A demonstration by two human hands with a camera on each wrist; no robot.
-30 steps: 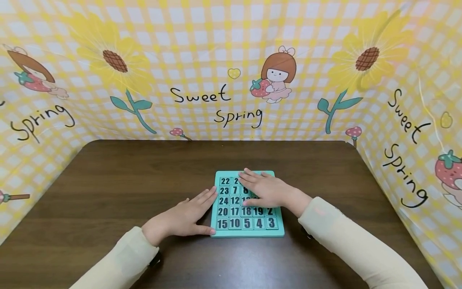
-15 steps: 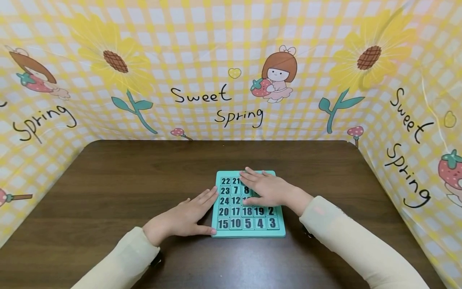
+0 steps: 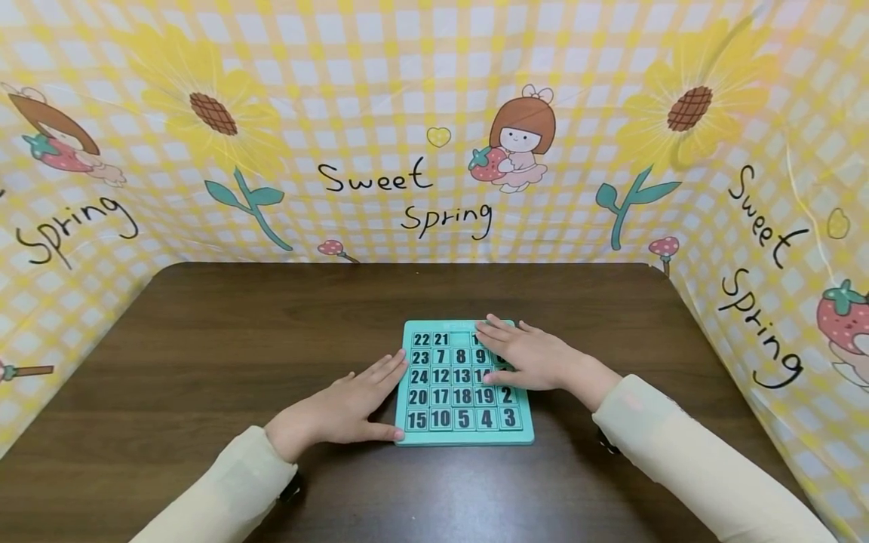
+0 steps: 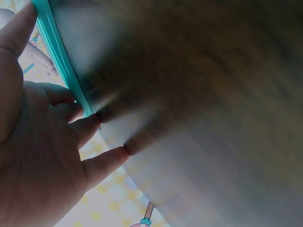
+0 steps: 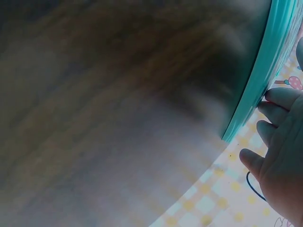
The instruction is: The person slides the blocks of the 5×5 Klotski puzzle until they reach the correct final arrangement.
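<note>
A turquoise sliding number puzzle (image 3: 468, 437) lies flat on the table, its black-numbered tiles in rows. In its top row a bare slot (image 3: 461, 338) shows right of tile 21 (image 3: 441, 339). My left hand (image 3: 342, 407) rests along the puzzle's left side, fingers extended, thumb touching the lower left corner. From the left wrist view, the fingertips of that hand (image 4: 42, 146) meet the turquoise frame (image 4: 61, 52) and the tabletop. Over the upper right tiles lies my right hand (image 3: 532, 358), fingers fairly straight, hiding several numbers. The right wrist view shows this hand (image 5: 284, 142) beside the frame (image 5: 255, 85).
The dark brown wooden table (image 3: 271, 317) extends around the puzzle on all sides. A yellow and white checked cloth (image 3: 380, 90) with flower prints hangs behind it and at both sides.
My right hand has shifted right across the puzzle, uncovering tiles 8, 9 and 13 and the bare top-row slot. My left hand has stayed in place.
</note>
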